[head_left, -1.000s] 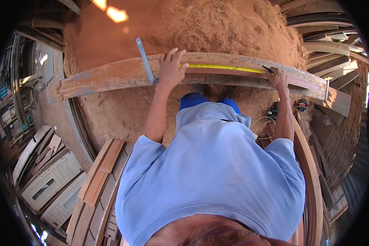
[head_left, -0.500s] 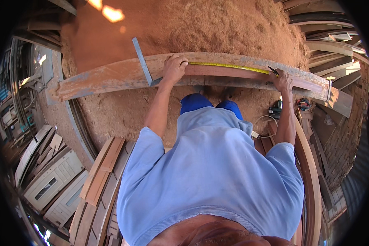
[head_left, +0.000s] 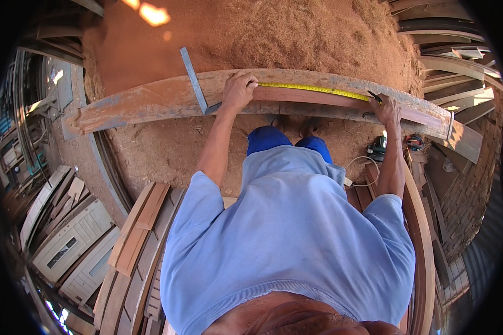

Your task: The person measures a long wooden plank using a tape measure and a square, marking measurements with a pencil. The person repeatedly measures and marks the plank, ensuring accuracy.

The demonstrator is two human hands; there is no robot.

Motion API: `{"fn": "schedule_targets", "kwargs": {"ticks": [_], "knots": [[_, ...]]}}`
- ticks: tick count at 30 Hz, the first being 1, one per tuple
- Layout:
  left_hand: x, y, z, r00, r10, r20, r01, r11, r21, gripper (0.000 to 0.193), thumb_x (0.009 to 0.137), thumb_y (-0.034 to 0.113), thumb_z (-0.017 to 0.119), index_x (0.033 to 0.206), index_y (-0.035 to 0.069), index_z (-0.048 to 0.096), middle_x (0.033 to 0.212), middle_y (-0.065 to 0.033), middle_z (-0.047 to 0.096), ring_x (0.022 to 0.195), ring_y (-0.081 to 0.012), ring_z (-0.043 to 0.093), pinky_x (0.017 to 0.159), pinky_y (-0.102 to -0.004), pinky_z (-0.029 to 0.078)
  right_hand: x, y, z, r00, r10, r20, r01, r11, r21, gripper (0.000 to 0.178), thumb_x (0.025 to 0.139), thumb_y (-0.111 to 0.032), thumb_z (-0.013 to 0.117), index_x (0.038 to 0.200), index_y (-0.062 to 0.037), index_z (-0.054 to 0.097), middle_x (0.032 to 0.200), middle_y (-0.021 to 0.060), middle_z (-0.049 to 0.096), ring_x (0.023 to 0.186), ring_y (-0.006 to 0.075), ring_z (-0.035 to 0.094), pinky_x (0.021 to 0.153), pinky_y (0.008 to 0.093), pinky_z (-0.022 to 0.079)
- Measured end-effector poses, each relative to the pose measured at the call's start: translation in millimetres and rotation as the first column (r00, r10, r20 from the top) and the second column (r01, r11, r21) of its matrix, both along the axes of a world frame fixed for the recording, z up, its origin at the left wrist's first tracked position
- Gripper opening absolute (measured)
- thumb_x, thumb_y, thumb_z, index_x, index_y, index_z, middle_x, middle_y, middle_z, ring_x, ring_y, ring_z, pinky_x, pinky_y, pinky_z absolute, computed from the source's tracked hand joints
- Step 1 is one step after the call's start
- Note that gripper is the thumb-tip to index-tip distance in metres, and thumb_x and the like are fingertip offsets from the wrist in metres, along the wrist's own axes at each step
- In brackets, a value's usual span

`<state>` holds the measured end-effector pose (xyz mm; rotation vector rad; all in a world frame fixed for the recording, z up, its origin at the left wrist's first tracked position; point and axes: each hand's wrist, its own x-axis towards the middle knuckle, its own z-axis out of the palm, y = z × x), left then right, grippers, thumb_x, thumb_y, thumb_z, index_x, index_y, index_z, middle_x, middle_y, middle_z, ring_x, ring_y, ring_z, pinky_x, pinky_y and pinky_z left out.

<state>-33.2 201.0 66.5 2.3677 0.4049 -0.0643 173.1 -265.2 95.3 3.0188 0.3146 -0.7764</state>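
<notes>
A yellow tape measure (head_left: 313,89) is stretched along a long wooden plank (head_left: 151,100) in front of me. My left hand (head_left: 240,90) is closed at the tape's left end, holding it against a narrower reddish board (head_left: 296,98) lying on the plank. My right hand (head_left: 387,109) is closed around the tape's other end, and a slim dark marking tool (head_left: 374,96) sticks out from its fingers. The tape's case is hidden by that hand. Left of my left hand, a metal square (head_left: 193,81) rests across the plank with its corner at the near edge.
Sawdust (head_left: 318,39) covers the ground beyond the plank. A green power tool (head_left: 377,148) with a pale cord (head_left: 363,158) lies at my right. Stacked boards (head_left: 452,78) stand at far right; panelled doors (head_left: 72,234) and long boards (head_left: 134,251) lie at near left.
Both hands keep their hold on the tape. The view has shifted slightly; otherwise the plank, square and tape look the same.
</notes>
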Motion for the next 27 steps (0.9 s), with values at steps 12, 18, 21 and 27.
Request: {"fn": "schedule_targets", "kwargs": {"ticks": [12,18,21,27], "knots": [[-7,-1,-6,0.999,-0.048,0.006,0.047,0.991,0.125,0.007,0.088,0.02,0.076,0.091,0.015,0.074,0.095,-0.0076,0.07,0.104,-0.0341,0.06,0.097,-0.0475,0.045,3,-6,-3,0.999,0.0,-0.037,0.002,1.0,0.032,0.045,0.089,-0.051,0.071,0.114,-0.0137,0.077,0.112,0.0221,0.074,0.109,0.0425,0.069,0.094,0.0531,0.053],[-6,-4,-7,0.998,-0.048,0.038,0.043,0.992,0.122,0.008,0.088,0.02,0.077,0.092,0.013,0.074,0.094,-0.0076,0.068,0.104,-0.0334,0.06,0.097,-0.0465,0.046,2,-7,-4,1.0,-0.003,-0.016,0.004,0.999,0.032,0.045,0.088,-0.051,0.072,0.112,-0.0133,0.078,0.108,0.0236,0.075,0.106,0.0436,0.07,0.093,0.053,0.054],[-5,-4,-6,0.999,-0.046,0.014,0.044,0.991,0.128,0.009,0.089,0.019,0.077,0.094,0.012,0.075,0.095,-0.0083,0.068,0.104,-0.033,0.06,0.098,-0.0458,0.047,2,-6,-3,1.0,0.006,0.002,-0.007,1.0,0.026,0.045,0.088,-0.051,0.072,0.112,-0.013,0.078,0.107,0.0238,0.075,0.105,0.0439,0.07,0.092,0.053,0.054],[-5,-4,-10,0.998,-0.061,0.026,0.057,0.99,0.131,0.008,0.088,0.018,0.077,0.092,0.012,0.073,0.094,-0.0081,0.068,0.102,-0.0322,0.061,0.098,-0.0458,0.047,2,-2,4,1.0,0.012,-0.005,-0.012,1.0,0.007,0.044,0.088,-0.05,0.073,0.111,-0.0127,0.078,0.106,0.023,0.075,0.104,0.0438,0.07,0.091,0.0533,0.054]]}}
